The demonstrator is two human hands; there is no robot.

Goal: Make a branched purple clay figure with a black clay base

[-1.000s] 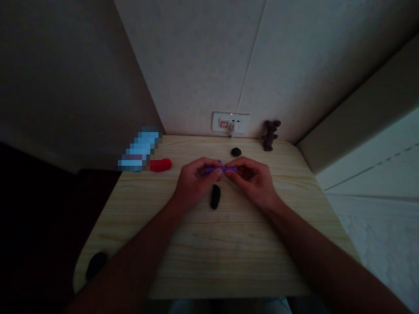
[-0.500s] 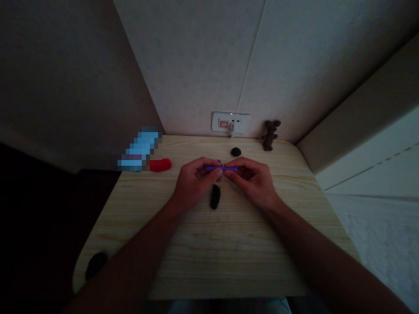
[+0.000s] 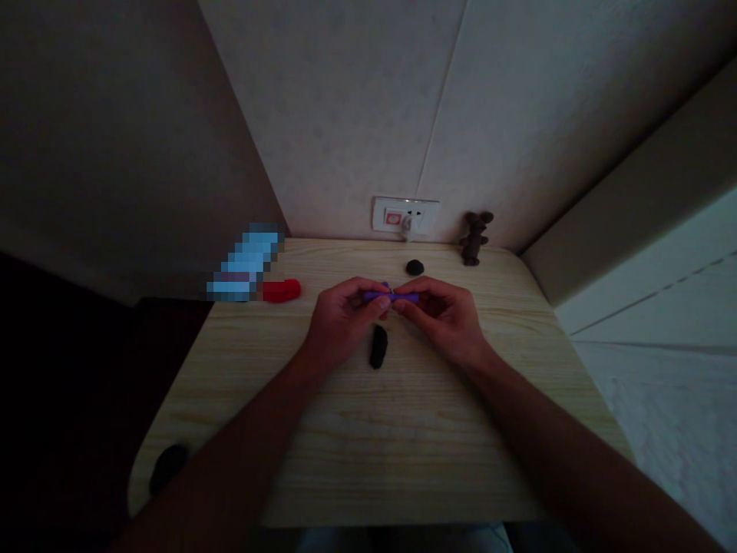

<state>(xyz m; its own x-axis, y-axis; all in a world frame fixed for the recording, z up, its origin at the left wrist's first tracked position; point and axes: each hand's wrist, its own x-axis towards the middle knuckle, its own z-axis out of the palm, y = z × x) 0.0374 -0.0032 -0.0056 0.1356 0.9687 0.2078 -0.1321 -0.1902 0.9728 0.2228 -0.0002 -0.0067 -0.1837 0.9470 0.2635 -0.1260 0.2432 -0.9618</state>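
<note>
A slim purple stick (image 3: 406,297) lies level between my two hands over the middle of the table. My left hand (image 3: 344,313) pinches its left part between thumb and fingers. On its right part, the thumb and fingers of my right hand (image 3: 446,311) are closed. Behind the stick a bit of purple shows above it and a reddish piece (image 3: 384,314) below, both mostly hidden. Just under my hands rests a dark, elongated lump (image 3: 378,347). Beyond my right fingertips sits a smaller black lump (image 3: 414,267).
The wooden table (image 3: 403,445) meets the wall, where a socket (image 3: 406,215) holds a white plug. A brown bear-like figure (image 3: 474,240) stands at back right. A red piece (image 3: 283,290) and a blurred-out blue item (image 3: 247,265) lie left. Another black lump (image 3: 168,467) is near my left forearm.
Almost nothing differs. The purple stick and the fingers on it have shifted very slightly; both hands keep the same hold.
</note>
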